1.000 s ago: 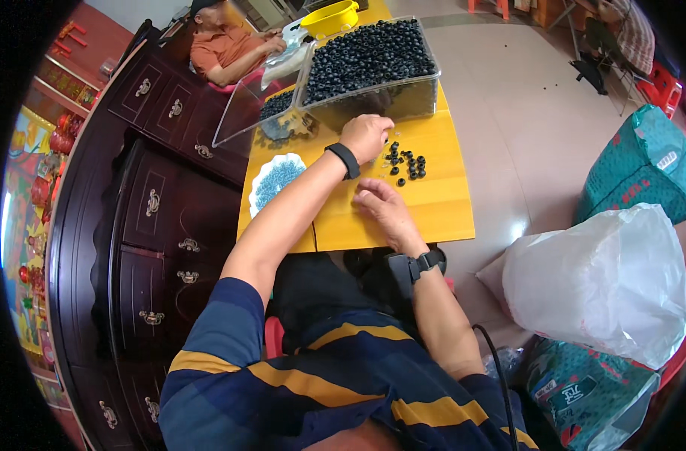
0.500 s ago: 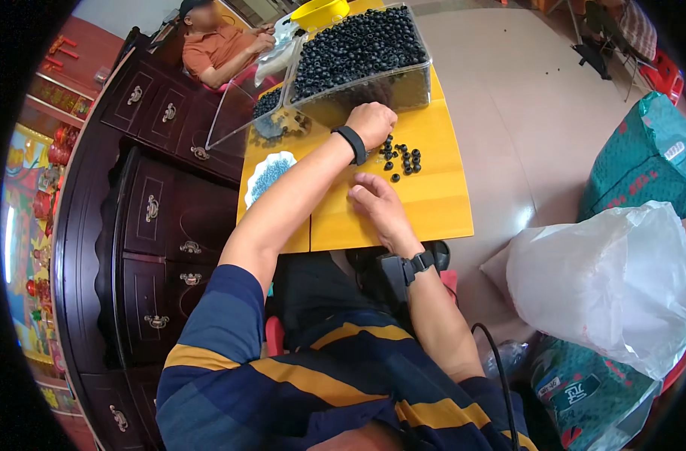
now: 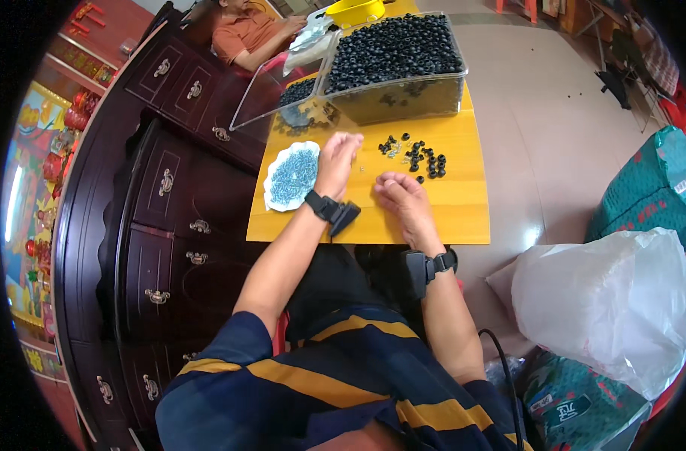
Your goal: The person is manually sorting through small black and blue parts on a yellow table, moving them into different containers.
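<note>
My left hand [image 3: 338,164] is over the yellow tabletop beside the right rim of a white scalloped dish [image 3: 271,197]. Its fingers are loosely extended, with nothing visible in them. Small pale-blue pieces [image 3: 295,177] fill the dish. To the right, my right hand [image 3: 405,201] is low over the table with thumb and fingertips drawn together; whatever they hold, if anything, is too small to make out. Just beyond it lie several loose black ring-like pieces [image 3: 416,155] with holes. Tiny pale pieces [image 3: 395,149] are scattered among them.
A clear bin [image 3: 403,107] heaped with black pieces stands at the table's far side, a clear lid-like sheet [image 3: 254,100] leaning left of it. Behind are a yellow basin [image 3: 355,12] and a seated person [image 3: 246,34]. Dark drawers [image 3: 151,218] line the left; white [image 3: 598,301] and teal bags [image 3: 647,188] stand right.
My left hand has drawn back from the bin's near wall toward the dish, uncovering black and pale pieces. My right hand stays near the table's front, its fingertips closer together. The view has shifted slightly.
</note>
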`<state>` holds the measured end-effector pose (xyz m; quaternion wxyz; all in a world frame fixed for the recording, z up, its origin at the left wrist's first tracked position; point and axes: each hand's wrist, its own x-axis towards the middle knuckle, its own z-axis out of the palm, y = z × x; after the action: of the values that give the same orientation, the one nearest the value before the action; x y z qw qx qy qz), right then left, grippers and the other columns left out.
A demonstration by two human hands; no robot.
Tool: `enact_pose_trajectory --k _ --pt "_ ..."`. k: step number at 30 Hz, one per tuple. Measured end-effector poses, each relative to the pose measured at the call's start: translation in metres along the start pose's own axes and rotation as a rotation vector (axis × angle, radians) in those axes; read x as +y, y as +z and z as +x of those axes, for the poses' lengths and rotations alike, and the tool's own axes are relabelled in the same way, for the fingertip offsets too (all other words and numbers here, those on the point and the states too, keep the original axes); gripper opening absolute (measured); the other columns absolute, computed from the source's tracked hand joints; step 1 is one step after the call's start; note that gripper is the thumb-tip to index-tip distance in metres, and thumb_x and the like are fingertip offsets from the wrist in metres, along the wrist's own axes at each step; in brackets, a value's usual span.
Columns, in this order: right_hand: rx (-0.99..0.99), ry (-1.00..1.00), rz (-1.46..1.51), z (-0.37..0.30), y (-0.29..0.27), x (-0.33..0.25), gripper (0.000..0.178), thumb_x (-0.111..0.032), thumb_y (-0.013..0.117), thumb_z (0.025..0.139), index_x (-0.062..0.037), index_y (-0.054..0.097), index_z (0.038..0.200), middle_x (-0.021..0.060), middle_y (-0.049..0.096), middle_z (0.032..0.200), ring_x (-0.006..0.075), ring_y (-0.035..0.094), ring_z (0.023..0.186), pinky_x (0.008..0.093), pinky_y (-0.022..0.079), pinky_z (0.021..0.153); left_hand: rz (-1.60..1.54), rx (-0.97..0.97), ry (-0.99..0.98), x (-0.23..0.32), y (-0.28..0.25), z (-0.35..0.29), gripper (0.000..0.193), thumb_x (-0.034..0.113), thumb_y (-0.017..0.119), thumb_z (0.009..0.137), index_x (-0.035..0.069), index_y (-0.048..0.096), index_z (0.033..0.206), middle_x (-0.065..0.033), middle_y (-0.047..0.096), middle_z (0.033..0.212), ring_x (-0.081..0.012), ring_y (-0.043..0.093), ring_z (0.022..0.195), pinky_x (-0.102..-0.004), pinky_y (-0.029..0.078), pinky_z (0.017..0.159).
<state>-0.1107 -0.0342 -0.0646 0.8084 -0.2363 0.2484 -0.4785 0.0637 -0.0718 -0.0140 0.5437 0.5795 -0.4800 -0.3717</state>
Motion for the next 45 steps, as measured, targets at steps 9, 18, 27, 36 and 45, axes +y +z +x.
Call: enact_pose_trajectory --k 9,18,27,36,45 --pt "0.011 0.016 -0.045 -0.007 0.0 0.0 0.021 -0.014 0.061 0.101 -0.0027 0.061 0.118 0.0089 0.068 0.114 0.0189 0.067 0.105 0.0328 0.054 0.095 -0.362 0.154 -0.064 -0.047 0.017 -0.008 0.019 0.019 0.06 0.098 0.005 0.062 0.111 -0.0067 0.063 0.119 -0.0161 0.054 0.117 -0.0325 0.038 0.103" --pt "0.049 -0.008 -0.015 -0.003 -0.006 0.002 0.022 -0.012 0.063 0.099 -0.0015 0.061 0.119 0.0109 0.068 0.115 0.0201 0.068 0.104 0.0326 0.053 0.095 -0.628 0.226 -0.129 -0.044 0.036 -0.005 0.019 0.017 0.063 0.097 0.006 0.06 0.112 -0.0089 0.065 0.122 -0.0203 0.056 0.119 -0.0355 0.037 0.108" --pt "0.047 0.051 -0.185 -0.009 0.002 -0.004 0.028 -0.012 0.059 0.102 -0.0005 0.058 0.127 0.0097 0.064 0.127 0.0192 0.064 0.114 0.0331 0.051 0.099 -0.795 0.011 -0.286 -0.029 -0.025 -0.065 0.008 0.013 0.055 0.101 0.007 0.058 0.104 -0.0154 0.064 0.125 -0.0266 0.061 0.119 -0.0395 0.045 0.105" --pt "0.095 0.091 -0.097 0.0 0.01 -0.023 0.031 -0.013 0.055 0.104 0.0005 0.056 0.131 0.0136 0.059 0.138 0.0222 0.064 0.116 0.0352 0.052 0.102 -0.802 -0.174 -0.431 -0.036 -0.048 -0.088 0.009 0.012 0.051 0.102 0.006 0.055 0.107 -0.0158 0.066 0.12 -0.025 0.063 0.115 -0.038 0.049 0.102" --pt "0.22 0.0 -0.319 0.03 0.024 -0.02 0.03 -0.01 0.053 0.104 0.0024 0.055 0.132 0.0147 0.06 0.137 0.0237 0.065 0.116 0.0349 0.053 0.101 -0.87 -0.37 -0.408 -0.042 -0.061 -0.089 0.009 0.009 0.05 0.102 0.004 0.056 0.106 -0.0131 0.066 0.116 -0.0205 0.063 0.111 -0.0372 0.049 0.101"
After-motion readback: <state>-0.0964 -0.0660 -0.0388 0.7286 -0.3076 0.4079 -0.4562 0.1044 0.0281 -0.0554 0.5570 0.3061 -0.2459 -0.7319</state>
